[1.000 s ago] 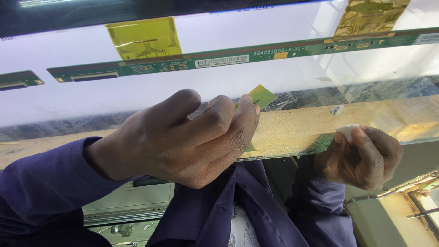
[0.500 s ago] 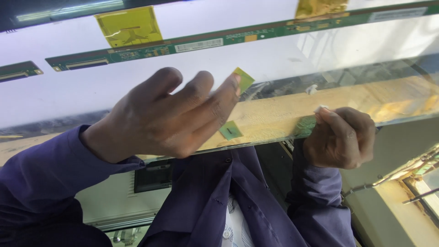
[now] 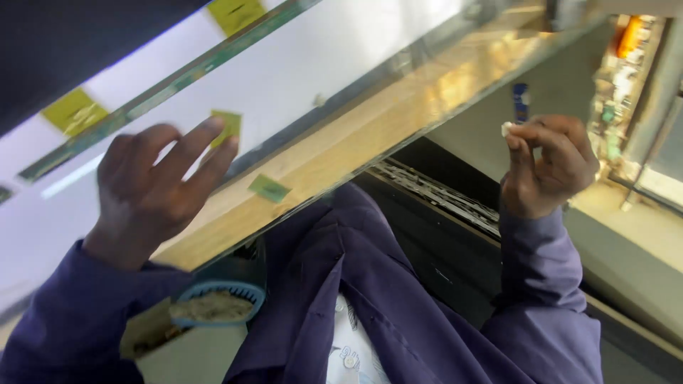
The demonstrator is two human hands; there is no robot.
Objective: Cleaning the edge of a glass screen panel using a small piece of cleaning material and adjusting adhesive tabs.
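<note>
Both hands are up in front of me, over the tilted display panel (image 3: 299,85) that runs slantwise across the view. Along its far side lies a long green circuit strip (image 3: 178,89), with yellow flex tabs (image 3: 73,112) joining it to the dark area beyond. The near edge of the panel is a shiny, golden-looking band (image 3: 370,135), and a small green tab (image 3: 269,188) sits on it, apart from my fingers.

My left hand (image 3: 153,192) is spread, fingers stretched out and loose, not clamped on anything; the fingertips (image 3: 213,128) rest at a small yellow-green tab (image 3: 229,126) on the white face of the panel. Whether they press it or only touch it, I cannot tell.

My right hand (image 3: 548,167) is held off the panel, well to the side, curled nearly shut, with thumb and forefinger pinched on a tiny whitish scrap (image 3: 506,129). What the scrap is I cannot make out.

Below the panel edge I see my purple sleeves and jacket (image 3: 398,313), and a blue-rimmed dish (image 3: 213,302) of brownish stuff, partly covered by the panel. A dark frame (image 3: 441,242) lies under my right arm. The right background is blurred clutter, too bright to read.
</note>
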